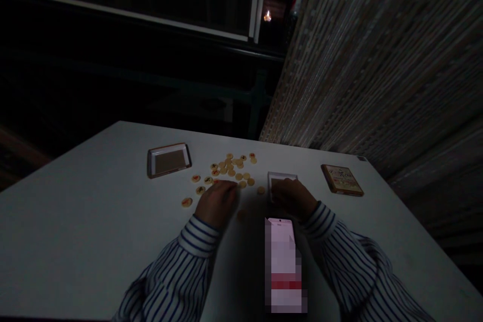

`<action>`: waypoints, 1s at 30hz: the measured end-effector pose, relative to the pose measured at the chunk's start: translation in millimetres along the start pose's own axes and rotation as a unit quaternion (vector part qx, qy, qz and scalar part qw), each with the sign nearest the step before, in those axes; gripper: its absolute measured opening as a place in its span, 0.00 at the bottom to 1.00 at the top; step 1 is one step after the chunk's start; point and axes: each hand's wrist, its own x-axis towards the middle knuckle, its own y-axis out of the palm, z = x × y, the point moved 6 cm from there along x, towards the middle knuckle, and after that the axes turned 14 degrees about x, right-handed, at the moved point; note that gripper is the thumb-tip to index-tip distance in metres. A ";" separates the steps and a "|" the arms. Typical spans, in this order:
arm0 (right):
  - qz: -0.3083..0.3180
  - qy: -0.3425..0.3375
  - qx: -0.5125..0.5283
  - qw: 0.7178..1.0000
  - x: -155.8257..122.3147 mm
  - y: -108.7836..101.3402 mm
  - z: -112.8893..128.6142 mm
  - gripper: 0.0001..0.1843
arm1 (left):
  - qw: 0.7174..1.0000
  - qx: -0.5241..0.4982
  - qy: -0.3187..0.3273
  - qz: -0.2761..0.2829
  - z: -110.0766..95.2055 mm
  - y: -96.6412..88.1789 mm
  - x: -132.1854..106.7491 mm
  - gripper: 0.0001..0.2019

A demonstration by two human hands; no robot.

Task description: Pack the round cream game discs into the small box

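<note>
Round wooden Chinese chess pieces [231,172], some marked in red or black, lie loosely scattered on the white table. My left hand [217,205] is at their near edge, its fingers curled together close to a few pieces; whatever is in them, if anything, is hidden. Over a small white-rimmed box tray [283,176] my right hand [293,197] is closed, covering the tray's near part. Its fingertips are dark, and I cannot make out what they hold. Just below the right hand lies a lit phone [283,246], its screen blurred out.
Another open box tray [169,160] lies at the back left of the table [94,221]. On the right is a flat box with a picture on it [342,179]. A strand curtain [339,60] hangs behind the table's far right edge. The room is dim.
</note>
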 end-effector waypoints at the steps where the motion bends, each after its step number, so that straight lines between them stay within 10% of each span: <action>1: 0.005 0.008 -0.007 1.000 4.7 1.0 0.6 0.10 | 1.000 0.004 0.001 0.001 -0.9 4.4 4.9 0.12; 20: 0.075 0.007 -0.074 0.994 47.8 25.4 8.6 0.12 | 0.998 0.007 0.029 0.063 -1.0 48.6 2.8 0.13; 30: -0.060 -0.001 0.220 0.974 36.9 14.2 -2.2 0.10 | 0.998 -0.022 0.020 0.047 -9.7 39.2 3.6 0.12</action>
